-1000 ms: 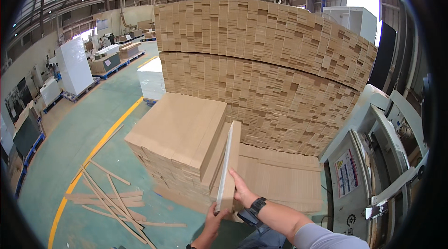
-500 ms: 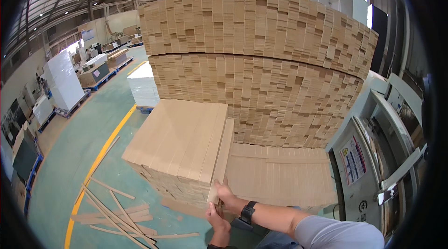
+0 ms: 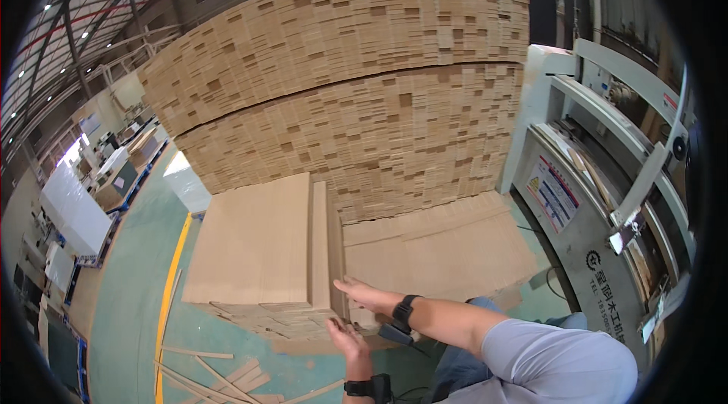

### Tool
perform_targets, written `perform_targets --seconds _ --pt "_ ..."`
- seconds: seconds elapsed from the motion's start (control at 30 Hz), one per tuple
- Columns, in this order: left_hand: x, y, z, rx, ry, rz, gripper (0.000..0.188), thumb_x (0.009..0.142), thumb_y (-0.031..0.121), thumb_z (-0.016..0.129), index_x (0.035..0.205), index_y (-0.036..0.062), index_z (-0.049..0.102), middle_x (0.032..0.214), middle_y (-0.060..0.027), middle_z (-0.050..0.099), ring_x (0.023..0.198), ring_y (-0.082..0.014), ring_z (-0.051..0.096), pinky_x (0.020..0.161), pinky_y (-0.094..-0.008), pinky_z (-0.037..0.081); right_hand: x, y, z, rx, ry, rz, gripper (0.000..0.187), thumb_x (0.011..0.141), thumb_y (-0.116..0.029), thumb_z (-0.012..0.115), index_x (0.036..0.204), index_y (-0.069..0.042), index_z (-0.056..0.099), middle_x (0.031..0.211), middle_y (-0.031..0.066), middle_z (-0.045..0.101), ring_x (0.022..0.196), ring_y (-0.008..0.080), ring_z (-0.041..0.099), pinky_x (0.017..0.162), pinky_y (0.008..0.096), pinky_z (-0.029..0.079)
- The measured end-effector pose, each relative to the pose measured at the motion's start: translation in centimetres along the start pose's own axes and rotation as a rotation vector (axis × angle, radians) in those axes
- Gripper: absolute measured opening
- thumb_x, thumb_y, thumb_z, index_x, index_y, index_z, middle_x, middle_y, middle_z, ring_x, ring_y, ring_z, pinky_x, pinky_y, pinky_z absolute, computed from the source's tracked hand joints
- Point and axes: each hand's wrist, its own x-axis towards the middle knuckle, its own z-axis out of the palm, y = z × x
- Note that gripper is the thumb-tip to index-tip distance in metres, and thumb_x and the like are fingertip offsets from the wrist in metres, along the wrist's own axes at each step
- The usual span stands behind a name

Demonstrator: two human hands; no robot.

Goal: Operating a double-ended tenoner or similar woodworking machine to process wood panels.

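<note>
A block of brown fibreboard strips point(image 3: 254, 241) stands in front of me, its top boards lying side by side. Along its right side, a narrower row of strips point(image 3: 319, 245) sits slightly lower. My right hand point(image 3: 362, 294) reaches to the near end of this row from the right, fingers stretched out against or close to its side. Below it, at the near corner, my left hand point(image 3: 347, 337) is turned palm up with fingers apart, its fingertips at the strip ends. Whether either hand's fingertips touch the strips is hard to tell.
A tall wall of stacked strips point(image 3: 364, 123) rises behind, with a low layer of boards point(image 3: 432, 248) at its foot. A grey machine point(image 3: 561, 252) stands at the right. Loose offcuts point(image 3: 220, 374) lie on the green floor left, beside a yellow line point(image 3: 173, 283).
The view has swung rightward. Both hands, earlier closed on the near end of a side strip, now have their fingers loosened. A lower step of strips shows more plainly along the block's right side.
</note>
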Motion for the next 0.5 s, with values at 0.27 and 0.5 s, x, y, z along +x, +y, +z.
perform_targets --seconds 0.27,0.5 --pt "-6.8 -9.8 2.5 0.115 -0.322 -0.335 0.023 0.09 0.033 0.043 0.092 0.0099 0.043 0.085 -0.0021 0.05 0.095 -0.02 0.052 0.086 -0.0354 0.038 -18.2 8.3 -23.7 0.544 0.157 -0.26 0.038 0.092 -0.029 0.045 0.119 -0.003 0.042 0.106 0.0125 0.057 0.092 0.0227 0.059 0.077 0.0347 0.051" --pt "-16.5 -17.4 10.1 0.602 -0.841 -1.047 0.025 0.089 0.027 0.047 0.1 0.0056 0.05 0.097 -0.0142 0.06 0.097 -0.0292 0.058 0.084 -0.0424 0.047 -47.9 19.7 -35.5 0.685 1.342 -0.672 0.03 0.088 -0.025 0.05 0.112 -0.008 0.047 0.098 0.0095 0.059 0.082 0.0175 0.058 0.066 0.0289 0.048"
